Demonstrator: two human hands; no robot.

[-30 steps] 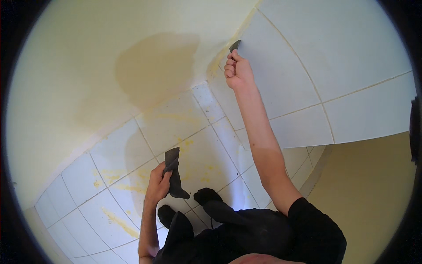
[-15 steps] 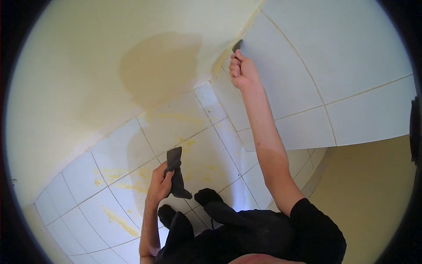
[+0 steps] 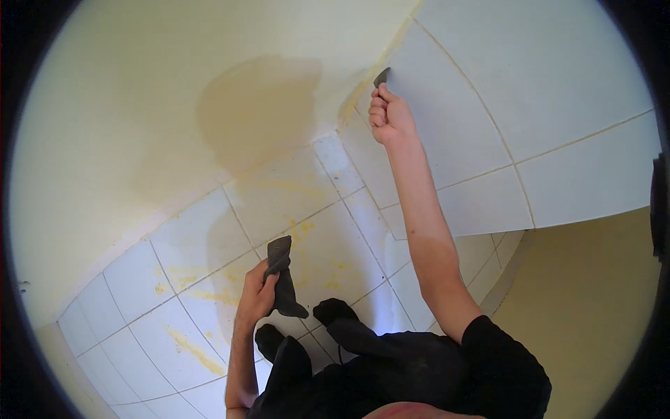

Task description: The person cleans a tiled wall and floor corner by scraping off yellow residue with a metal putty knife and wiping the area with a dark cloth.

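Note:
My right hand (image 3: 392, 117) is raised on an outstretched arm, its fingers closed on a small dark scraper-like blade (image 3: 382, 77). The blade's pointed end rests at or just off the white wall tile (image 3: 447, 105), beside the yellowish seam (image 3: 370, 80) where tile meets painted wall. I cannot tell whether it touches. Lower and to the left, my left hand (image 3: 257, 295) grips a crumpled dark grey cloth (image 3: 282, 283) by its middle. Both ends of the cloth stick out from my fingers, above the floor.
Yellow smears (image 3: 195, 353) and crumbs mark the white floor tiles (image 3: 139, 307) under the cream wall (image 3: 125, 105). My dark-covered feet (image 3: 335, 311) stand on these tiles. At right, the tiled surface ends at a lower edge (image 3: 488, 231), with a beige surface (image 3: 579, 293) beyond.
My right hand and the blade have shifted slightly right and down, a little away from the seam. My left hand still holds the cloth; the whole view has drifted slightly.

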